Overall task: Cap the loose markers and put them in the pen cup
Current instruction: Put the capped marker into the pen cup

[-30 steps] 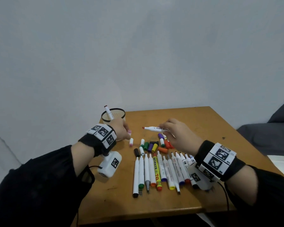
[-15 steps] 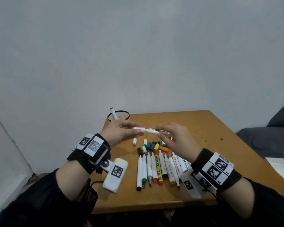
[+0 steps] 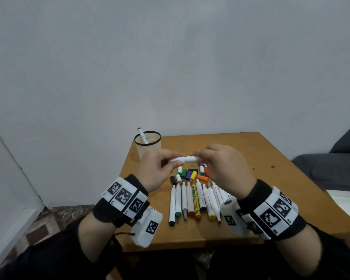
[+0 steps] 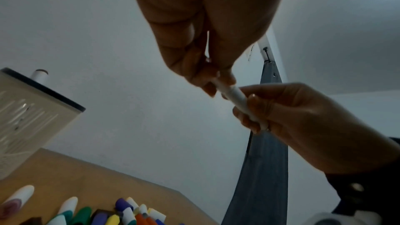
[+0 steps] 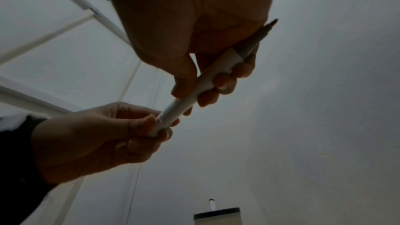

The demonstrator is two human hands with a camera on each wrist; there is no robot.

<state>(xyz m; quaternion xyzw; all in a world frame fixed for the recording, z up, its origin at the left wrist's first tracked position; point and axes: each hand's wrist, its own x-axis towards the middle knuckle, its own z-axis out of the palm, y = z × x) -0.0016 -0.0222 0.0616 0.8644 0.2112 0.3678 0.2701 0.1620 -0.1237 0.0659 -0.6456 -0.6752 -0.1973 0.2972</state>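
Both hands hold one white marker (image 3: 187,159) level above the table. My right hand (image 3: 198,158) grips its barrel (image 5: 205,83), and a thin reddish tip (image 5: 271,23) sticks out bare past the fingers. My left hand (image 3: 171,161) pinches a white cap (image 5: 160,126) that sits on the marker's other end. The pen cup (image 3: 148,147) stands at the table's far left corner with one capped marker (image 3: 142,136) in it. A row of several uncapped markers (image 3: 190,201) lies below the hands, with several loose coloured caps (image 3: 192,174) just beyond them.
The wooden table (image 3: 261,164) ends at its near edge just under my wrists. A grey wall stands behind it and a dark sofa (image 3: 331,168) lies to the right. The cup (image 4: 32,109) shows at the left in the left wrist view.
My left hand left the cup area with a cap and met the right hand. The cap went over the marker's red tip, and the hands have drawn closer together.
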